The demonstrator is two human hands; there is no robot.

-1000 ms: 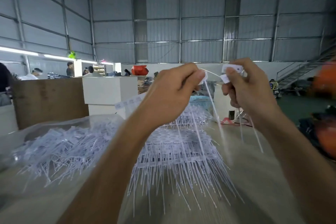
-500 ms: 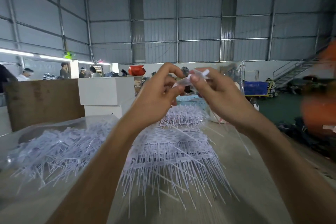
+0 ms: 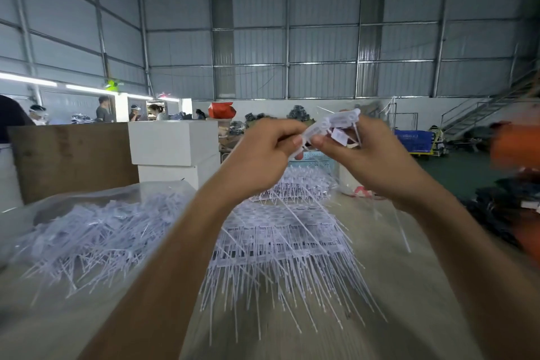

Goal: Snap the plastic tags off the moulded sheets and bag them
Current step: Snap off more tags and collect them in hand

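Plastic tags: translucent white. Moulded sheets: pale white-lilac, grid pattern with long thin spikes. Bag: clear, milky sheen. Table: pale beige. Boxes: white. Board: brown. Crate: blue. Walls: grey, corrugated.

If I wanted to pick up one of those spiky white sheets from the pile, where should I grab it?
Probably by the flat band of tag heads across the moulded sheets, coming from above at the far end. The thin tails fan towards you and look bendy, so they would likely flex or slip.
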